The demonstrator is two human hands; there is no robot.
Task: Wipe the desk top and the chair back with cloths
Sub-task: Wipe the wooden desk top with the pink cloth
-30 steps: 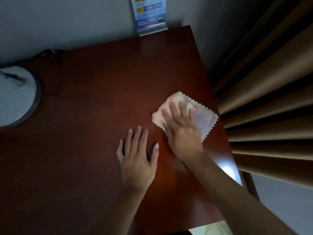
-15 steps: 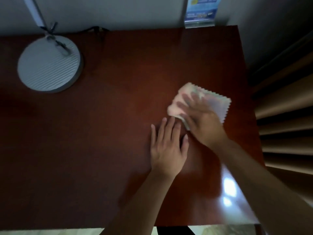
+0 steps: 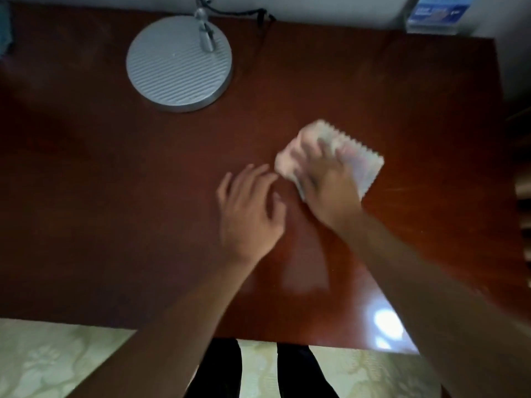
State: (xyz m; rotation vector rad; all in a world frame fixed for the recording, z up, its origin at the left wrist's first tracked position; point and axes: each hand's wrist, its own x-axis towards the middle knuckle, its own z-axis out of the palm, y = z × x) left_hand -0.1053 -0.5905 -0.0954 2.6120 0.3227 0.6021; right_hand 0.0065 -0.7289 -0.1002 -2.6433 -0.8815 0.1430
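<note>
The dark reddish-brown polished wooden desk top [image 3: 115,196] fills most of the head view, its near edge running above a pale floral-patterned floor [image 3: 57,363], with a bright glare patch near its front right corner. Toward the back left stands the round ribbed silver-grey metal lamp base [image 3: 178,64], its stem rising from the far side and a black cord trailing behind. At the back right corner a blue printed card in a clear stand [image 3: 434,12] leans by the wall.

The small pale pinkish-white cloth with zigzag-cut edges [image 3: 365,165] lies flat on the right half of the desk, well apart from the lamp base. The right hand [image 3: 324,185] presses down on it with fingers spread over the fabric; motion blur hides whether they curl into it, though they look flat. The left hand [image 3: 247,208] rests just beside the cloth on bare wood, fingers loose and holding nothing.

The step in hand looks like wiping the desk top, on its right-centre part. Much of the surface to the left and round the lamp base likely remains, and no chair is in view. The next move calls for steady downward pressure, sliding the cloth leftward in overlapping strokes, skirting the lamp base and its cord
</note>
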